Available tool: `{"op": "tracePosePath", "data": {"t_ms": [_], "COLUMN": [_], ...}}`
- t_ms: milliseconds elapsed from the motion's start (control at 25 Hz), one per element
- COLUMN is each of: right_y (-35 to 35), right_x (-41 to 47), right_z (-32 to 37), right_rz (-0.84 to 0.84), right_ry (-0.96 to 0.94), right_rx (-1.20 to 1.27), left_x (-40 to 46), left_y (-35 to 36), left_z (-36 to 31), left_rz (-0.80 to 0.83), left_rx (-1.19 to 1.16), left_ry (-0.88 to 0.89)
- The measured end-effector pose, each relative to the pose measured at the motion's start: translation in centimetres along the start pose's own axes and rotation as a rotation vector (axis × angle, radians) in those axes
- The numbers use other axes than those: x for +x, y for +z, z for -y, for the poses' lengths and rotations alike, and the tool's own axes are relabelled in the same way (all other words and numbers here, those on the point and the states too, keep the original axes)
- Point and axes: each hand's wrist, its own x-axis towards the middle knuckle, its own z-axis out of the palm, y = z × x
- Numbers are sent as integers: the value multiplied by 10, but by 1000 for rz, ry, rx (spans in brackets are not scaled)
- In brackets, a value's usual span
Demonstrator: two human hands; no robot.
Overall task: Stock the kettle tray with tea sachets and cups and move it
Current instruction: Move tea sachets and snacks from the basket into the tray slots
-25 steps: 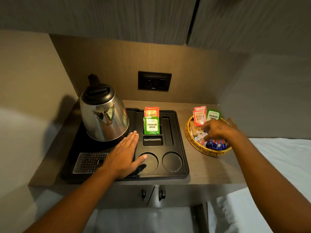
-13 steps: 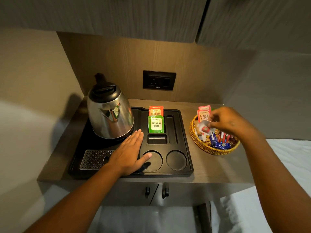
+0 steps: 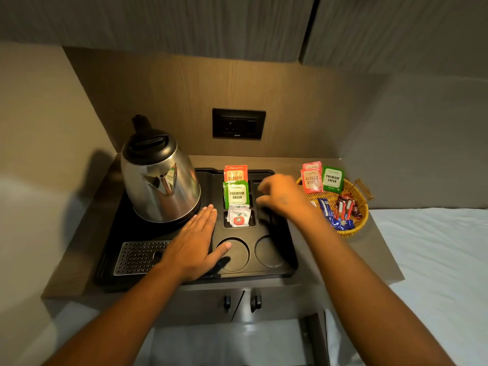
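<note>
Left hand point(image 3: 196, 248) flat, fingers spread, palm down on kettle tray point(image 3: 286, 262), thumb over the 6 o'clock cup recess. Right hand point(image 3: 280, 198) blurred above tray's 2 o'clock slot, fingers loosely curled; grip cannot be told. White sachet point(image 3: 239, 216) stands in centre slot, green sachet point(image 3: 237, 194) at its 12 o'clock; wicker basket point(image 3: 355, 220) at tray's 3 o'clock.

left hand point(image 3: 194, 248) flat, fingers together; right hand point(image 3: 280, 198) raised, loosely curled.

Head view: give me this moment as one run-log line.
left hand: flat on black plastic kettle tray | right hand: empty above tray | white sachets with red apple: in small slot | round cup wells: empty
</note>
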Motion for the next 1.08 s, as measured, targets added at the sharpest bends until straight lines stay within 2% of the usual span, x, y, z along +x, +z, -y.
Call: {"op": "tracePosePath", "data": {"t_ms": [80,120,200,240,280,360,520,760,880,960,1000,1080], "right_y": [-20,-27,-33,-31,-27,-20,-15,-24,-48,-51,-46,-24], "right_x": [-6,-9,-16,-19,-20,-19,-13,-13,-16,-12,-7,9], "right_z": [-47,-70,-101,-108,-110,-112,-109,-113,-108,-83,-63,-21], "right_rz": [-173,-188,-46,54,126,142,46,-186,-338,-497,-520,-455], "right_ry": [201,315,503,534,529,483,458,477,482,355,269,167], "right_rx": [15,-45,-171,-230,-273,-312,-337,-189,4,209,323,502], "left_x": [-1,-2,-2,-2,-2,-2,-2,-2,-3,-3,-2,-1], "left_y": [-1,-2,-4,-4,-5,-4,-4,-4,-2,-1,0,0], "left_z": [0,-1,-2,-3,-3,-3,-2,-2,-1,0,0,1], "left_rz": [-5,-2,10,13,15,18,19,14,5,-1,-5,-2], "left_rx": [-4,0,10,12,12,12,17,15,10,10,13,18], "left_ry": [4,5,-1,-5,-9,-9,-2,-4,-1,-3,-2,5]}}
